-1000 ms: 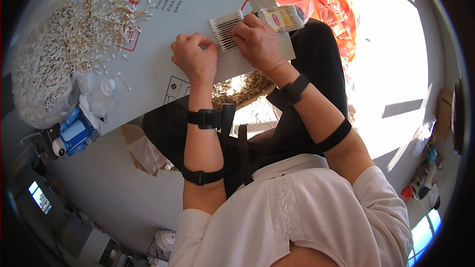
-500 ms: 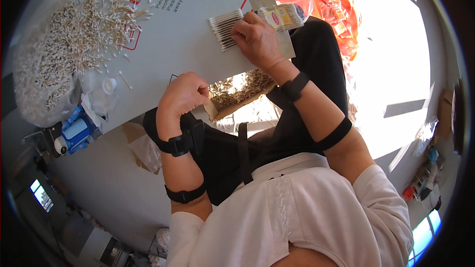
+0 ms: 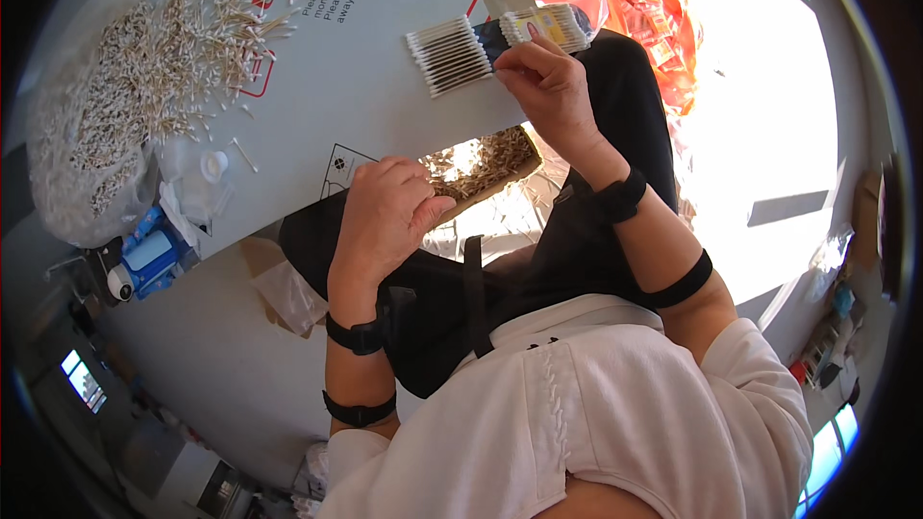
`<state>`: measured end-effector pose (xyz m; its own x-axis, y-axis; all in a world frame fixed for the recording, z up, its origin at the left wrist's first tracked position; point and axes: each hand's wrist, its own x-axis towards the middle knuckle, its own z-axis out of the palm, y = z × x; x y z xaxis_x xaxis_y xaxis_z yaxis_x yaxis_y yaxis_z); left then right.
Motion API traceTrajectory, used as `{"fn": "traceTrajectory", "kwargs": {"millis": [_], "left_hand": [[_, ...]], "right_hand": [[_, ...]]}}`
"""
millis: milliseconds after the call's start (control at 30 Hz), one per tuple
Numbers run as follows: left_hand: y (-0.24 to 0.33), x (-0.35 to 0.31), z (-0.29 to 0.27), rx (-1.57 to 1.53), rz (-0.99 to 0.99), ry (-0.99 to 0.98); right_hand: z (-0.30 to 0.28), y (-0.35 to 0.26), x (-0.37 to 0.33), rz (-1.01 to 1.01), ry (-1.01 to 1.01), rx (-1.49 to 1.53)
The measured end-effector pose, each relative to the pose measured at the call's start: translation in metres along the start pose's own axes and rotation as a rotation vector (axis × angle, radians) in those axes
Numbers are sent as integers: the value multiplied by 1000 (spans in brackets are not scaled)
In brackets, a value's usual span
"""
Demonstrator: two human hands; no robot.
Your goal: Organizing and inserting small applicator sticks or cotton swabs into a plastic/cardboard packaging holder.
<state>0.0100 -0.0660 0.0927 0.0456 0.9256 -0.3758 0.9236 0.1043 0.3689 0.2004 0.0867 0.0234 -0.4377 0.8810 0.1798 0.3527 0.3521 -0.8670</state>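
A row of cotton swabs lies side by side on the grey board. Against its right end are a dark blue strip and a clear pack of cotton swabs with a yellow label. My right hand is just below the pack, thumb and fingertips pinched by the strip; what they pinch, if anything, is hidden. At the board's near edge my left hand hovers with bent fingers and its thumb held apart, beside an open cardboard box filled with many loose swabs. Nothing shows in the left hand.
A heap of loose cotton swabs spills from a clear plastic bag on the left of the board. One stray swab lies apart. Past my right knee is an orange-red plastic bag. A blue-and-white object sits below the heap.
My right hand has moved right and slightly down, off the swab row, uncovering it and the blue strip. My left hand has shifted right and down, its thumb now stretched out from the fingers.
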Motion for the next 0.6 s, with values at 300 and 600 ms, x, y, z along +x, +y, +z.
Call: {"fn": "traceTrajectory", "kwargs": {"millis": [300, 600], "left_hand": [[1, 24, 20, -178, -150, 208], [7, 82, 39, 44, -16, 575]], "right_hand": [[0, -6, -16, 281, -162, 79], [3, -8, -18, 195, -99, -87]]}}
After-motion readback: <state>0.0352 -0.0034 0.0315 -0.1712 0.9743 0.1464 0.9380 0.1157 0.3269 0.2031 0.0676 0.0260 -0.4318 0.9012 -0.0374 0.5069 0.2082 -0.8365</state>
